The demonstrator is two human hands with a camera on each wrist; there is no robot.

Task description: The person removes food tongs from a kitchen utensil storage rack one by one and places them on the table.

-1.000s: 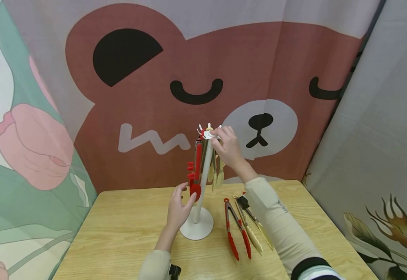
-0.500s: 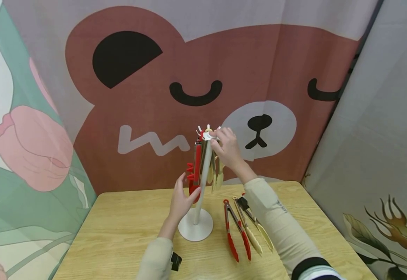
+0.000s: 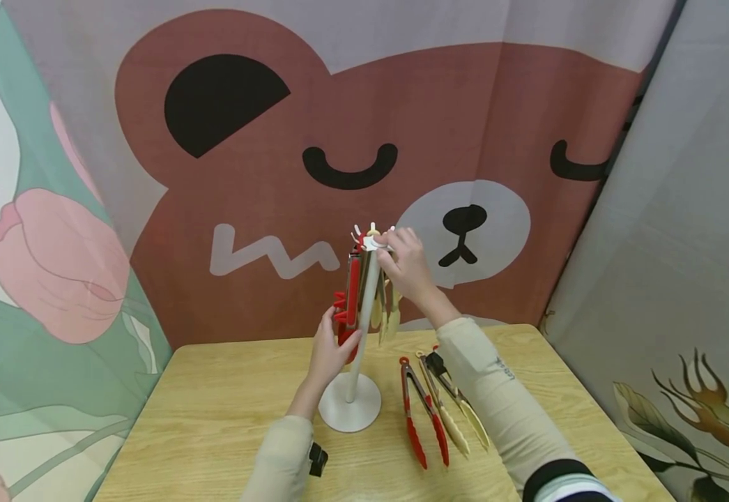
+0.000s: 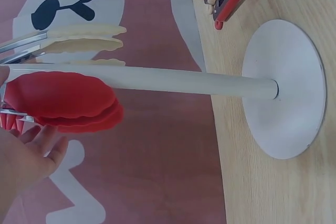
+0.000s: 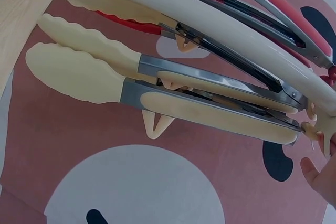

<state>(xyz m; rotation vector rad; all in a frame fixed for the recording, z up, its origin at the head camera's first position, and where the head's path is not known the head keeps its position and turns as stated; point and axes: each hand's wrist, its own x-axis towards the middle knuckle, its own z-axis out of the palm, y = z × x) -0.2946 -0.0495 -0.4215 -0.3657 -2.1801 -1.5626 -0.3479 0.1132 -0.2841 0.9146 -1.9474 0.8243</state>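
A white stand (image 3: 367, 300) with a round base and a ring of hooks holds several tongs. My right hand (image 3: 410, 261) pinches the stand's top; only part of its fingers (image 5: 311, 171) shows in the right wrist view. Red-tipped tongs (image 3: 353, 293) hang on the stand's left side. My left hand (image 3: 333, 352) is at their lower part, thumb toward the pole and fingers lightly bent. In the left wrist view its fingertips (image 4: 55, 148) lie against the edge of the red heads (image 4: 68, 95). Cream-tipped tongs (image 5: 76, 72) hang on the right and far side.
On the wooden table (image 3: 226, 418), right of the stand, lie red tongs (image 3: 416, 439), cream tongs (image 3: 455, 432) and another pair with a black part (image 3: 436, 364). A printed bear curtain (image 3: 251, 209) hangs behind the table, with another curtain (image 3: 653, 244) at the right.
My left hand has moved slightly up and right along the red tongs, its fingers now farther behind them. The right hand stays on the stand's top.
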